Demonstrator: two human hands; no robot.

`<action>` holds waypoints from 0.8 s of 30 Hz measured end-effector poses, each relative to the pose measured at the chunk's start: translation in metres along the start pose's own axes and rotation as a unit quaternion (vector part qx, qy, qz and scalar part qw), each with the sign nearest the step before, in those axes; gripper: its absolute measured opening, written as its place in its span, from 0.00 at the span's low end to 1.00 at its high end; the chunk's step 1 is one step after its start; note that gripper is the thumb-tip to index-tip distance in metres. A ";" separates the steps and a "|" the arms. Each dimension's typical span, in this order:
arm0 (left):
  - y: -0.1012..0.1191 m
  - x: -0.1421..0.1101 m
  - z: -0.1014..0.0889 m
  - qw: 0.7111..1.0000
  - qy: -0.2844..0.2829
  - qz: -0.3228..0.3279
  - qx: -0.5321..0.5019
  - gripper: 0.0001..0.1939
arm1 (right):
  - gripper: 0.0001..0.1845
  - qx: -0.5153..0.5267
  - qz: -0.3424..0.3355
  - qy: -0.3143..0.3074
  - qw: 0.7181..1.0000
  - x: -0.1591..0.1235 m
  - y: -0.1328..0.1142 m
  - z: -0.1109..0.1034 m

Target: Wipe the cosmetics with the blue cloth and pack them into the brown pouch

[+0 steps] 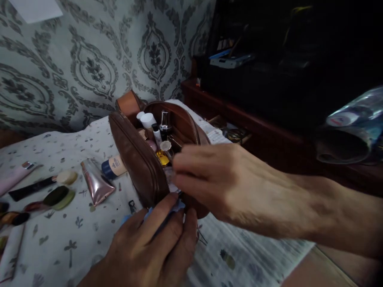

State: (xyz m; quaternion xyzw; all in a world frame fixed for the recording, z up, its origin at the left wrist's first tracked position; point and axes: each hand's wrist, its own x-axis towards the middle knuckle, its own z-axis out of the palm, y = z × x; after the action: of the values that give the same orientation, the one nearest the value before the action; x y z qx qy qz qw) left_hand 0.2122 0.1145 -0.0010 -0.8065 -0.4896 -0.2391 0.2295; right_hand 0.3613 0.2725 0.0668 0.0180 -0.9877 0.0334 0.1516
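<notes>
A brown toiletry bag [140, 155] stands unzipped on the printed cloth. Inside it are white-capped containers [148, 120], a bottle with a shiny silver cap [165, 121], a small white tube with a black cap [156, 134] and a yellow item [163, 157]. My left hand [155, 243] is at the bag's near end, its fingers closed on a crumpled light-blue cloth [178, 205] against the bag. My right hand [209, 175] reaches across from the right with curled fingers at the bag's opening. Whatever those fingers hold is hidden.
Left of the bag lie a beige tube with a navy cap [115, 166], a shiny pink tube [98, 183], makeup brushes [60, 197] and a pale pink tube [16, 177]. Patterned wallpaper [95, 71] rises behind. A dark red wooden ledge [215, 101] and a plastic bottle [356, 111] are at right.
</notes>
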 end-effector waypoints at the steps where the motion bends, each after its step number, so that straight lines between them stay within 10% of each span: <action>1: -0.001 -0.001 0.000 1.000 -0.011 0.002 -0.002 0.17 | 0.15 0.026 0.016 -0.022 0.999 -0.008 -0.003 0.003; 7: -0.006 -0.003 0.001 0.999 -0.022 0.005 -0.030 0.15 | 0.10 0.189 0.151 -0.151 0.958 -0.034 0.000 0.020; 14: -0.010 0.013 -0.005 0.999 -0.013 -0.001 -0.052 0.13 | 0.11 0.324 0.188 -0.300 0.877 -0.001 0.010 0.009; 24: -0.011 0.003 -0.013 0.997 -0.008 0.017 -0.070 0.12 | 0.10 0.299 0.199 -0.325 0.875 0.004 0.003 0.004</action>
State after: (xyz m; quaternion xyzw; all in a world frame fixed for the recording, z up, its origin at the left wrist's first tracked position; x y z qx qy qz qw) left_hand 0.2011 0.1133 0.0123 -0.8308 -0.4595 -0.2622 0.1727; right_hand 0.3564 0.2753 0.0641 -0.1245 -0.9069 0.3487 -0.2008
